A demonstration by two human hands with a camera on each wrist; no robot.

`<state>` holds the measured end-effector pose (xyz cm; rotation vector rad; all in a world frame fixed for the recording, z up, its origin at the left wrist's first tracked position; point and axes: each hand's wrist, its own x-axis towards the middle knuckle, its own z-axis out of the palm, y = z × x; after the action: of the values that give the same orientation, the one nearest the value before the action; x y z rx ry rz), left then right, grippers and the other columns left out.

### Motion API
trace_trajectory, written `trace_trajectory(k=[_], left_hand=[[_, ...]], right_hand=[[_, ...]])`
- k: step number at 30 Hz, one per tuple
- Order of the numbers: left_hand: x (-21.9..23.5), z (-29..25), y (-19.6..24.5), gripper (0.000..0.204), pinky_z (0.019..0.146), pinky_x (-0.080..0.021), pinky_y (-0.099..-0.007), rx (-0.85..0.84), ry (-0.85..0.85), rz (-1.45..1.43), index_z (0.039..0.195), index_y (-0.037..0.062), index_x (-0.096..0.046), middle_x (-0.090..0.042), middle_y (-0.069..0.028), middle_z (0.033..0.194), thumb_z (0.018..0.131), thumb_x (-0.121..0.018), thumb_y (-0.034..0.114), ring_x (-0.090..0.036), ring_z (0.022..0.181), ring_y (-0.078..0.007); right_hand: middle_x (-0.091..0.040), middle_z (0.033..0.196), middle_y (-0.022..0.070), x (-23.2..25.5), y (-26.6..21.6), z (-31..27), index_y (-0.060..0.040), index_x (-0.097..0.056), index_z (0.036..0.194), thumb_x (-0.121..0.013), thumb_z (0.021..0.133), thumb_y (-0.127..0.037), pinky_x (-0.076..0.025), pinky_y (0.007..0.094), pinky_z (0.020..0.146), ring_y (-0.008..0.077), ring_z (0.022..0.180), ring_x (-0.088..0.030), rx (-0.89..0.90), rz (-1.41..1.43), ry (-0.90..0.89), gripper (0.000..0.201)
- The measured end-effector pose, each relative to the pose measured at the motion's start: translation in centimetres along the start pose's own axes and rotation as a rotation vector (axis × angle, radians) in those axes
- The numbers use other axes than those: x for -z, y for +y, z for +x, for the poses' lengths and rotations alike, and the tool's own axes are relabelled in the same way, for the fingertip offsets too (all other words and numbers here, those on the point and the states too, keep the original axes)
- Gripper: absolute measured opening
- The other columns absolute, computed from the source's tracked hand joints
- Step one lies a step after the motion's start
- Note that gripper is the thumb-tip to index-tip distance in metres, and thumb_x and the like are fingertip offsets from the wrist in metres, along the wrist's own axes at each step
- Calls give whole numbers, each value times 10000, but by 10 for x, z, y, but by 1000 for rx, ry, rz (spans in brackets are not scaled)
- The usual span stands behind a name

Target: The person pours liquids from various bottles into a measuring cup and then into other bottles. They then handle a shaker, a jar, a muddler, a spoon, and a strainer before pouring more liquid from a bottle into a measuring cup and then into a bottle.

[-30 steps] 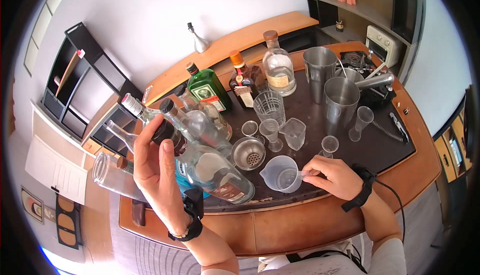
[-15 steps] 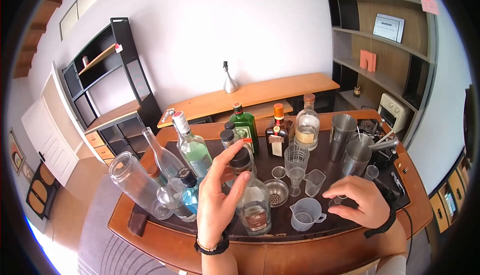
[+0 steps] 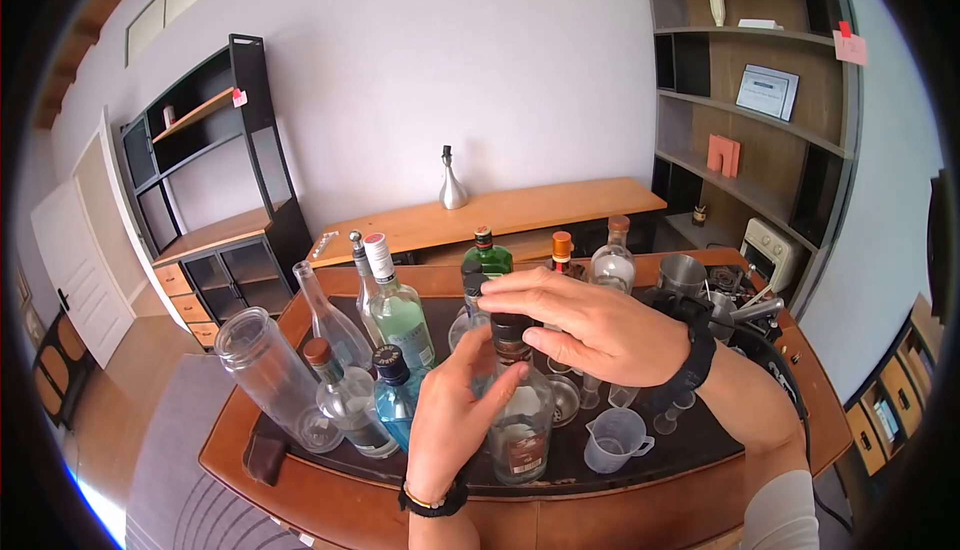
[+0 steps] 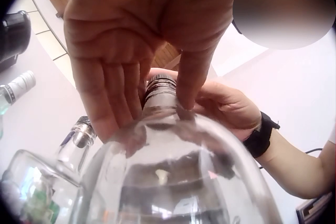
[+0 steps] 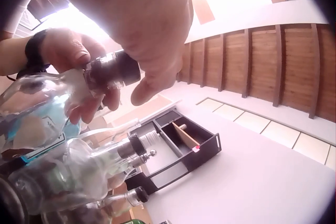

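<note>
A clear glass bottle [image 3: 522,425] with a dark cap [image 5: 127,68] stands upright near the table's front edge, its label low on the glass. My left hand [image 3: 455,420] holds its neck from the left, thumb on one side and fingers on the other. Over the bottle top reaches my right hand [image 3: 605,335], its fingers fairly straight and its thumb close beside the cap. In the right wrist view the cap shows right at that hand's fingers. To the right of the bottle sits a plastic measuring jug [image 3: 612,442]. The right hand and forearm hide things behind them in the head view.
Left of the bottle stand a blue bottle [image 3: 394,400], a cork-topped bottle [image 3: 345,405], a large glass jar [image 3: 265,365] and a pale green bottle [image 3: 400,315]. Behind are more bottles. Metal shaker tins [image 3: 682,275] stand at the right. A dark pouch [image 3: 266,458] lies at the left edge.
My right hand has let go of the measuring jug's handle and moved left over the bottle's cap. The bottle, tilted in the oldest view, now appears upright. The head view has tipped upward.
</note>
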<state>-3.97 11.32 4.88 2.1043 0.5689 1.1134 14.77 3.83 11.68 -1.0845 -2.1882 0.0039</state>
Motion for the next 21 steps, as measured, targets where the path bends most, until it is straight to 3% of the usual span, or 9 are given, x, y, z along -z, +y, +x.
trace_trajectory(k=[10,16,19,21], left_hand=[[-4,1,-3,447,689,-529,-369,-62,31,13,1213,-5,-578,-711,-184,935,876,-760,225,-705,875,-335],[-6,2,-2,443,677,-525,-382,-51,27,32,1207,-2,-578,-709,-181,927,874,-760,224,-698,840,-344],[-6,1,-2,440,684,-526,-384,-68,39,17,1210,1,-578,-711,-180,932,873,-759,219,-699,840,-340],[-7,1,-2,435,693,-528,-384,-78,49,0,1212,4,-578,-712,-180,936,874,-756,213,-700,849,-336]], right_hand=[[-597,1239,126,18,10,13,-39,-596,1296,-567,977,-114,-461,373,991,289,1162,-581,-41,101,-172,329],[-626,1176,114,23,14,16,-44,-614,1291,-616,965,-139,-510,354,864,262,1035,-621,-28,44,-196,339],[-603,1161,128,25,5,19,-27,-610,1229,-596,971,-190,-476,378,922,298,1083,-599,-99,13,-223,305],[-602,1125,126,23,7,19,-22,-612,1195,-609,964,-211,-478,381,895,300,1051,-602,-107,2,-203,299]])
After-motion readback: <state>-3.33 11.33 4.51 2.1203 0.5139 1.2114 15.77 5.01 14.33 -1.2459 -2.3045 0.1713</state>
